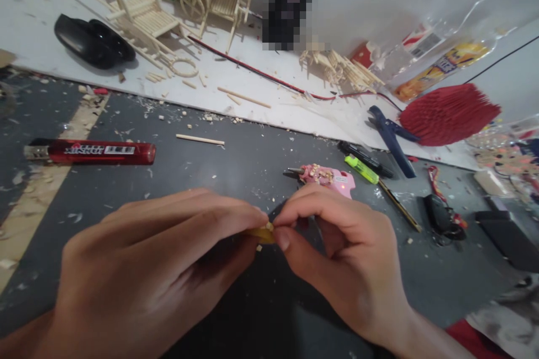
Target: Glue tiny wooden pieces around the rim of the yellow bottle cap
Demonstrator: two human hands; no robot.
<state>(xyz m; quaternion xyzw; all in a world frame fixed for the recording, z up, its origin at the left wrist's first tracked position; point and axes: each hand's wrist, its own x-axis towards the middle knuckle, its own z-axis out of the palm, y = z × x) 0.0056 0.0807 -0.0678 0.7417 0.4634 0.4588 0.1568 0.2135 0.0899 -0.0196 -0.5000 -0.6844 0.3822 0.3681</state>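
My left hand [160,263] is closed, pinching a small yellow piece [260,234] between thumb and fingers; most of it is hidden. Thumb and forefinger of my right hand [349,258] press together at the right end of that piece, where a tiny pale bit shows. What the right fingertips hold is too small to make out. Just behind the right hand lies a pink hot glue gun [330,178], its nozzle pointing left. A short wooden stick [200,139] rests on the grey table [240,165] beyond my hands.
A red lighter [101,151] lies at left. Bamboo-stick models [145,19], a black mouse [90,42] and plastic bottles [450,61] stand along the white board [168,92]. At right are blue-handled pliers [391,143], a green highlighter [361,169], keys [440,219] and a red bristly bundle [446,115].
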